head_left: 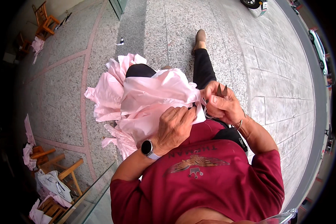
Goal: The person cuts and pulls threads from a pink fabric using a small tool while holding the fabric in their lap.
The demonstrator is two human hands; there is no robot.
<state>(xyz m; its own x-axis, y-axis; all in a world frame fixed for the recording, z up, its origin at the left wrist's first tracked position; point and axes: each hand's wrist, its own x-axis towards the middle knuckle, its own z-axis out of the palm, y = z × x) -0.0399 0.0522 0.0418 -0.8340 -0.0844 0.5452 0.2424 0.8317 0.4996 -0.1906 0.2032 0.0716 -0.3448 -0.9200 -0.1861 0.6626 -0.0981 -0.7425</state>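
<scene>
I see pink cloth draped over a dark-trousered knee, its right end running into the grip. The left hand pinches the cloth's near right edge. At the cloth's right end, the right hand clasps snips, blades parted; whether it pinches fabric too, I cannot tell. Beyond the cloth rests a brown shoe.

Pink cloth on lap; speckled flr w/ wdn chair.

Soft daylight brightens the pale grey stone paving at right; the far left is dim, and straight lines bow near the black rim.
</scene>
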